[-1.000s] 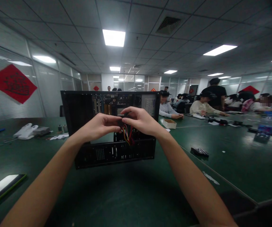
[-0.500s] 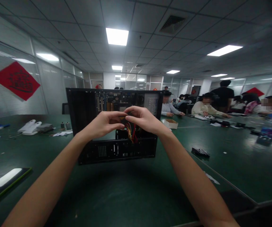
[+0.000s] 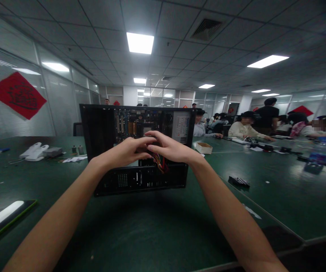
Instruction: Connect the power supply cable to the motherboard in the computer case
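Observation:
An opened black computer case (image 3: 99,132) stands on the green table in front of me. Inside it show a motherboard (image 3: 140,116) and, at the upper right, a silver power supply (image 3: 180,126). Both my hands meet before the case's middle, at a bundle of coloured power cables (image 3: 160,163) that hangs below them. My left hand (image 3: 130,151) has its fingers closed at the top of the bundle. My right hand (image 3: 170,147) lies against it from the right, fingers bent round the same cables. The ends of the cables are hidden behind my fingers.
On the table (image 3: 140,234) a dark tablet-like device (image 3: 8,219) lies at left, with white plastic bags (image 3: 36,151) behind. An open cardboard box (image 3: 204,147) stands right of the case. A small black part (image 3: 239,182) and a water bottle (image 3: 319,153) are farther right, near seated people.
Both hands have shifted slightly down, the right one now covering more of the cables' upper part. The lower part of the bundle has swung a little to the right.

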Demonstrator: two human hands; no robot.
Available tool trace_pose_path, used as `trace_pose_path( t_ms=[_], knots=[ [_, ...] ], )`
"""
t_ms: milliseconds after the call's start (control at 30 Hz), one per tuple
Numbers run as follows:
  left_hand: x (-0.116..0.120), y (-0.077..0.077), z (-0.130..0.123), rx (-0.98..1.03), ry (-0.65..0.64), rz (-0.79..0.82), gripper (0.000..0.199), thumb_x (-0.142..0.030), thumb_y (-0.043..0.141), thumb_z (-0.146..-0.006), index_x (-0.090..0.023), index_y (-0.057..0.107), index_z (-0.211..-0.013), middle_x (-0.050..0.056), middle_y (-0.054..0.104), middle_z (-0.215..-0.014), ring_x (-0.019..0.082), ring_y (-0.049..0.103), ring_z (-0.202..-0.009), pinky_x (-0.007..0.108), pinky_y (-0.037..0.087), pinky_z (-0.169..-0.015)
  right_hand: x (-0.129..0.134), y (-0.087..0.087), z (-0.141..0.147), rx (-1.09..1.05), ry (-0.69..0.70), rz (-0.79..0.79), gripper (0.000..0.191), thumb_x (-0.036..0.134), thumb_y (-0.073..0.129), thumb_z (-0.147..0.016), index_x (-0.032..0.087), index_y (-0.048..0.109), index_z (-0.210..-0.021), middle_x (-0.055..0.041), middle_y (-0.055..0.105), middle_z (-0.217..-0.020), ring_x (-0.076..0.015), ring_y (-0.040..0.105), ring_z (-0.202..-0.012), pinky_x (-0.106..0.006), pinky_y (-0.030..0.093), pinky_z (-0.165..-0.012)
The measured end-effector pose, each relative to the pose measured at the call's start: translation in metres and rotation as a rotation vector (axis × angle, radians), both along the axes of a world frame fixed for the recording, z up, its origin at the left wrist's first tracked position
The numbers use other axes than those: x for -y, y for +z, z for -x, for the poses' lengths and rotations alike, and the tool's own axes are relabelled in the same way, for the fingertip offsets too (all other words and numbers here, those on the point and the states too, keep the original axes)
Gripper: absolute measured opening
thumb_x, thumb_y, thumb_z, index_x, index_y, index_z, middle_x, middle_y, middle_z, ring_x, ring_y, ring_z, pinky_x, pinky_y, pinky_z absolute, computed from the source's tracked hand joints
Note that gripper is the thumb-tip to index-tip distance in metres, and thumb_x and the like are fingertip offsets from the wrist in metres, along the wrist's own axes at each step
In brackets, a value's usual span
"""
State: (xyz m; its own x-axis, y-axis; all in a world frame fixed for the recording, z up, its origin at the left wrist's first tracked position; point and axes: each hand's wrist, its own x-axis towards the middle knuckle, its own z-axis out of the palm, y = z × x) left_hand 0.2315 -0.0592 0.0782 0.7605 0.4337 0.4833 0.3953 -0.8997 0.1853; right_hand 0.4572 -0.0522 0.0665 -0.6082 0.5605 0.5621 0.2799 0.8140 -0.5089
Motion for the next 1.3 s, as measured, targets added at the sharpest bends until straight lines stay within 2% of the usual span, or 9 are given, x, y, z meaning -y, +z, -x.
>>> trace_pose_path(
  t_ms=[67, 267, 433, 600, 933, 1300],
  knots=[
    [0.001, 0.001, -0.001, -0.021, 0.028, -0.009, 0.04, -0.021, 0.067, -0.095, -0.019, 0.065, -0.135, 0.005, 0.079, -0.101, 0.019, 0.076, -0.087, 0.027, 0.056, -0.076, -0.002, -0.002, 0.0, -0.01, 0.013, 0.04, 0.059, 0.04, 0.067, -0.095, 0.019, 0.048, -0.146, -0.0137, 0.056, -0.146, -0.0284, 0.054, -0.136, -0.049, 0.043, -0.119],
    [-0.003, -0.001, 0.0, -0.042, 0.034, -0.024, 0.055, -0.026, 0.067, -0.096, -0.025, 0.055, -0.15, 0.004, 0.079, -0.102, 0.02, 0.076, -0.091, 0.029, 0.056, -0.08, -0.01, -0.004, -0.003, -0.024, 0.086, 0.123, 0.063, 0.03, 0.072, -0.088, 0.02, 0.048, -0.146, -0.0118, 0.056, -0.147, -0.0274, 0.051, -0.139, -0.047, 0.043, -0.119],
    [-0.007, -0.004, 0.001, -0.043, 0.036, -0.035, 0.057, -0.03, 0.068, -0.096, -0.025, 0.053, -0.151, 0.006, 0.079, -0.103, 0.021, 0.075, -0.092, 0.03, 0.056, -0.081, -0.012, -0.001, -0.005, 0.005, 0.087, 0.083, 0.065, 0.026, 0.073, -0.083, 0.021, 0.051, -0.144, -0.0113, 0.055, -0.149, -0.0271, 0.051, -0.139, -0.047, 0.04, -0.122],
    [-0.008, -0.003, 0.001, -0.033, 0.021, -0.076, 0.057, -0.03, 0.068, -0.096, -0.025, 0.054, -0.15, 0.003, 0.078, -0.096, 0.019, 0.074, -0.084, 0.028, 0.054, -0.077, -0.009, 0.001, -0.003, -0.02, 0.1, 0.065, 0.064, 0.024, 0.071, -0.082, 0.019, 0.052, -0.143, -0.0117, 0.057, -0.146, -0.0268, 0.053, -0.137, -0.045, 0.042, -0.12],
    [-0.01, -0.004, 0.004, -0.054, 0.04, -0.127, 0.06, -0.033, 0.073, -0.091, -0.023, 0.055, -0.148, 0.004, 0.077, -0.096, 0.02, 0.073, -0.083, 0.029, 0.054, -0.074, -0.004, -0.001, 0.001, 0.012, 0.086, 0.065, 0.06, 0.019, 0.069, -0.079, 0.02, 0.055, -0.137, -0.0089, 0.063, -0.135, -0.0261, 0.059, -0.127, -0.046, 0.046, -0.114],
    [-0.005, -0.002, 0.003, -0.065, 0.037, -0.186, 0.059, -0.031, 0.074, -0.09, -0.018, 0.057, -0.145, 0.005, 0.077, -0.093, 0.019, 0.073, -0.08, 0.029, 0.054, -0.073, -0.004, -0.001, 0.001, 0.015, 0.093, 0.049, 0.065, 0.016, 0.069, -0.076, 0.019, 0.054, -0.139, -0.0106, 0.06, -0.143, -0.0267, 0.056, -0.133, -0.046, 0.044, -0.117]
  ],
)
